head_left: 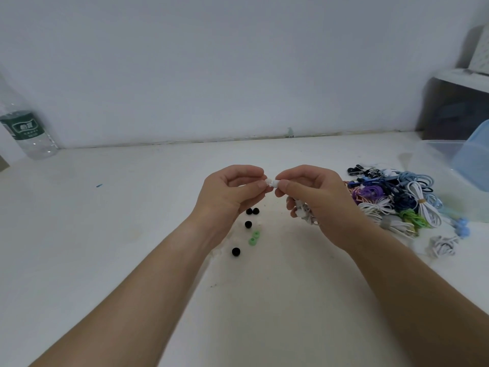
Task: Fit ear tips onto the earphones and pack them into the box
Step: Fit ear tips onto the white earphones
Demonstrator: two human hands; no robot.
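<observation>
Both hands are meeting at the centre of the frame, raised above the tabletop (132,234). The left hand (232,192) is pinching a small white ear tip (269,181) between thumb and fingertips, its grip closed on it. It is bringing the tip against the white earbud (275,184), which the right hand (315,202) is pinching, and the two pieces are touching. The right hand's lower fingers are also curling round the set's bundled white cable (304,210), so that grip is closed on the earphone. Fingertips are hiding the joint, so I cannot tell whether the tip is fully seated.

As for progress, this is looking like the fitting step, with plenty left. Loose black ear tips (248,224) and green ear tips (254,238) are lying on the tabletop just below the left hand, unfitted. Right of centre, a pile of earphones (397,200) in white, purple, blue and green is waiting in coiled bundles. Whether those already carry tips is too small to tell.

The clear box (444,152) is sitting at the right edge of the frame with a blue lid (476,160) leaning on it. I cannot make out any earphones inside, so the packing seems barely begun, if at all. A water bottle (26,128) is standing at the far left.
</observation>
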